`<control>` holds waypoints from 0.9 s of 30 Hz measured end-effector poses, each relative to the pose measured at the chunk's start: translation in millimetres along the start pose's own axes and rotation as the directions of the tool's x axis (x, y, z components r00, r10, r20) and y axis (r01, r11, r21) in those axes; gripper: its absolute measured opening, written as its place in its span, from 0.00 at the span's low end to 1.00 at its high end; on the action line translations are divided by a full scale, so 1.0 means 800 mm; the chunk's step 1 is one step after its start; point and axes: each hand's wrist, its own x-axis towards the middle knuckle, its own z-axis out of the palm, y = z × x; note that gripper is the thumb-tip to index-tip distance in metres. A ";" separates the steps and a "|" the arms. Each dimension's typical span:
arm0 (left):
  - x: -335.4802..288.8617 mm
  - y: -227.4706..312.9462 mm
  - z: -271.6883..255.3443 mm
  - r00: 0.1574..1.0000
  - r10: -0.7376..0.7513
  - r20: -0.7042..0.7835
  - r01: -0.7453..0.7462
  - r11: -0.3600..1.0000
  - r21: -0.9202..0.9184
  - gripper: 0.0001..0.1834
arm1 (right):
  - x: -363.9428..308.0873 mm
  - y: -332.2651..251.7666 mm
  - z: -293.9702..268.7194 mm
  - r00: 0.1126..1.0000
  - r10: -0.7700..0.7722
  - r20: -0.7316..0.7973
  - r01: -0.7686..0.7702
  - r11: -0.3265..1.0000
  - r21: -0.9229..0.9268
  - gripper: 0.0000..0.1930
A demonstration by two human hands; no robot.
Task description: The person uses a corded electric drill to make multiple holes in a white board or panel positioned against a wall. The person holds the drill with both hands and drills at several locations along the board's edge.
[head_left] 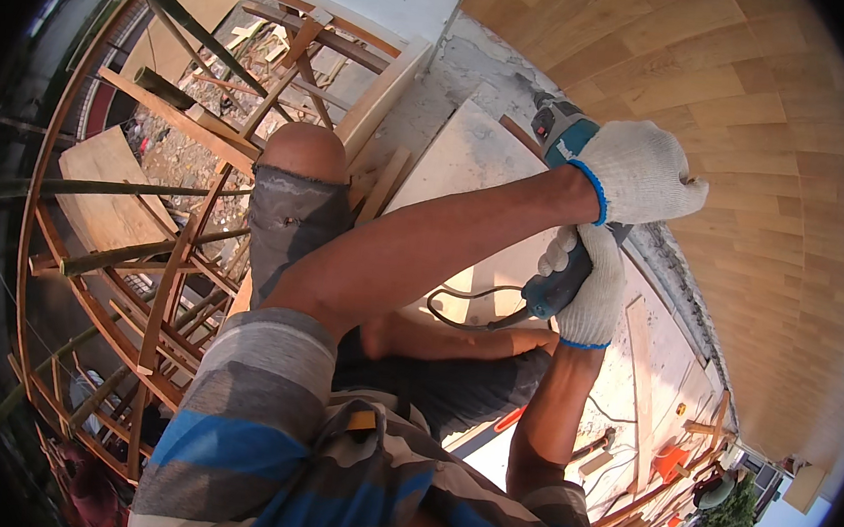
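A teal and black corded power drill point(572, 140) points toward the far side, by the base of a wood-patterned wall. My right hand point(596, 287), in a white knit glove with a blue cuff, is wrapped round its rear handle point(558, 279). A black cord point(467, 324) loops out of the handle's lower end. My left hand point(642, 172), gloved alike, is closed against the middle of the drill and hides part of it; whatever its fingers grip is covered. Below lies a pale board point(465, 153) where I sit with bent legs. The drill's tip is unclear.
The wood-patterned wall point(714, 78) curves along the right. To the left, wooden and bamboo scaffolding point(168, 278) stands over rubble point(189, 141) far below. Loose planks point(641, 400), an orange object point(669, 461) and cables lie at the lower right. A person's head point(716, 490) shows beyond.
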 end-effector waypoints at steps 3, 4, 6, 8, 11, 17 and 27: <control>0.005 -0.002 -0.002 1.000 -0.007 0.018 0.007 0.999 -0.036 0.31 | 0.001 -0.002 0.002 1.000 -0.007 -0.002 0.007 1.000 0.008 0.10; 0.007 -0.003 -0.003 0.999 -0.012 0.030 0.013 0.998 -0.054 0.31 | 0.001 -0.003 0.003 1.000 -0.010 -0.004 0.010 1.000 0.008 0.11; 0.009 -0.003 -0.006 0.999 -0.025 0.030 0.027 0.997 -0.070 0.31 | 0.001 -0.004 0.007 1.000 -0.016 -0.003 0.016 1.000 0.007 0.11; 0.009 -0.002 -0.011 1.000 -0.022 0.017 0.024 0.996 -0.088 0.31 | 0.003 -0.005 0.012 1.000 -0.021 -0.014 0.021 1.000 -0.007 0.11; -0.002 -0.011 -0.020 0.999 -0.013 -0.038 0.009 0.996 -0.094 0.32 | 0.001 -0.005 0.018 0.993 0.093 0.074 -0.092 0.996 -0.018 0.11; -0.011 -0.006 -0.009 0.993 -0.033 -0.114 0.032 0.999 -0.010 0.29 | 0.005 0.012 0.008 0.994 0.090 0.057 -0.096 0.991 0.098 0.13; -0.011 0.002 -0.005 0.996 -0.033 -0.088 0.028 0.998 -0.061 0.27 | -0.015 0.000 0.026 0.999 0.033 0.026 -0.035 0.998 0.056 0.12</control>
